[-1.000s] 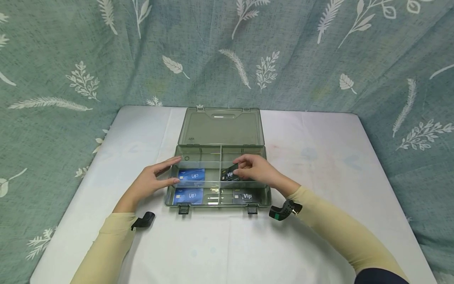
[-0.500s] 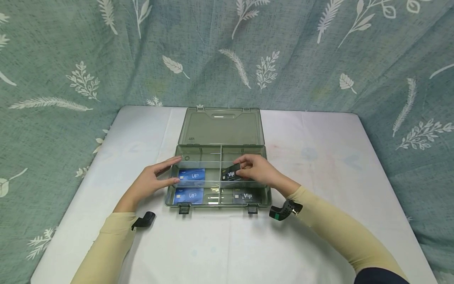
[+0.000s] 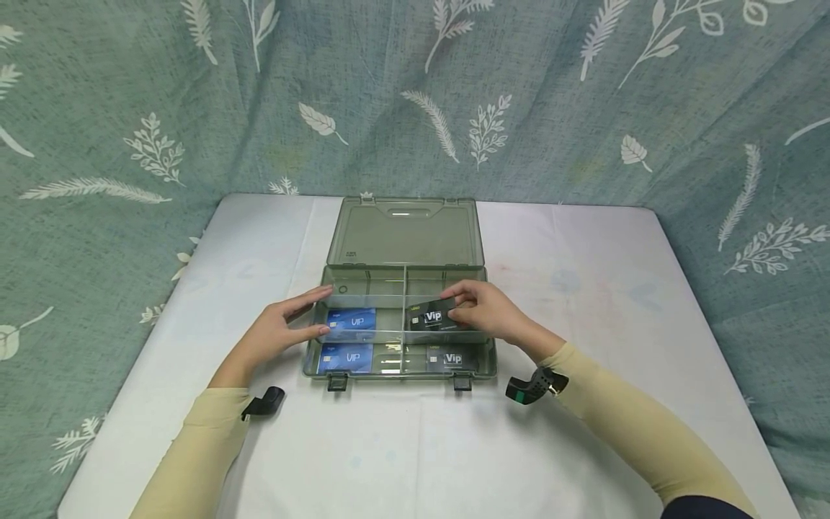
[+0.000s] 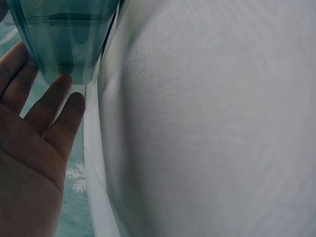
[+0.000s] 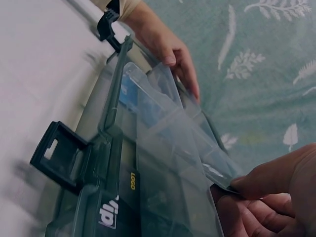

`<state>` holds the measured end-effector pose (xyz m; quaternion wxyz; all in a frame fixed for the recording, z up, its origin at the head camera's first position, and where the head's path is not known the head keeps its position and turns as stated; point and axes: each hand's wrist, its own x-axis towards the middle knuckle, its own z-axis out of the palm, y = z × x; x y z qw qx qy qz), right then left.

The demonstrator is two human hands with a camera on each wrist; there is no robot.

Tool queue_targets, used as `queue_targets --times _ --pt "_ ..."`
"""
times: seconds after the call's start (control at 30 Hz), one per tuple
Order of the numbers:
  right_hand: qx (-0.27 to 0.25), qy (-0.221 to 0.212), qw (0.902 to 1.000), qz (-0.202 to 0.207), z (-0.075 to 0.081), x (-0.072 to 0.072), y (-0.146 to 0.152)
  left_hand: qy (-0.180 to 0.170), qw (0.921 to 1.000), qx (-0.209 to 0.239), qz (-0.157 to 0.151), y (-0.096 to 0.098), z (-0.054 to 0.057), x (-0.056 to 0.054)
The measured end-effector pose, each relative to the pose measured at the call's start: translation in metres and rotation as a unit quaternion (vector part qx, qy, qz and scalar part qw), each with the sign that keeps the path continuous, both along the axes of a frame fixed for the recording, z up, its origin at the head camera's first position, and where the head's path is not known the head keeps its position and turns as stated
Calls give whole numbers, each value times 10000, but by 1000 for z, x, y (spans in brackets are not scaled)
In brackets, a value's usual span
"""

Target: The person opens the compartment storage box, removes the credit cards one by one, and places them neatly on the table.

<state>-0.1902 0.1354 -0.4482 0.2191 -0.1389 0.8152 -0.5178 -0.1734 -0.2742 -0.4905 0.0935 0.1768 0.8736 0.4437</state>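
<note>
A green see-through divided box (image 3: 400, 376) lies on the table with its lid (image 3: 405, 234) folded back. In the head view my right hand (image 3: 483, 310) pinches a black Vip card (image 3: 429, 316) between thumb and fingers, within the middle right compartment. Its right end is hidden by the fingers. My left hand (image 3: 279, 324) touches the box's left side with fingers extended; the left wrist view shows its fingertips against the box wall. A blue VIP card (image 3: 351, 319) lies in the middle left compartment, another blue card (image 3: 346, 357) in the front left. A second black Vip card (image 3: 452, 358) lies front right.
Clear dividers (image 3: 403, 336) separate the compartments. Two black latches, a left latch (image 3: 336, 382) and a right latch (image 3: 462, 382), hang open at the front edge. White cloth (image 3: 415, 454) covers the table, and a green leaf-patterned curtain (image 3: 389, 130) hangs behind.
My right hand has moved a little to the right with the black card, which now lies less tilted and shows more of its face. The left hand stays in place.
</note>
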Motion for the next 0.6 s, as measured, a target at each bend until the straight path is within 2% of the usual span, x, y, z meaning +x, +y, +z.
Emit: queue_targets --times 0.6 --pt "-87 157 9987 -479 2 2 41 20 10000 0 -12 -1 -2 0"
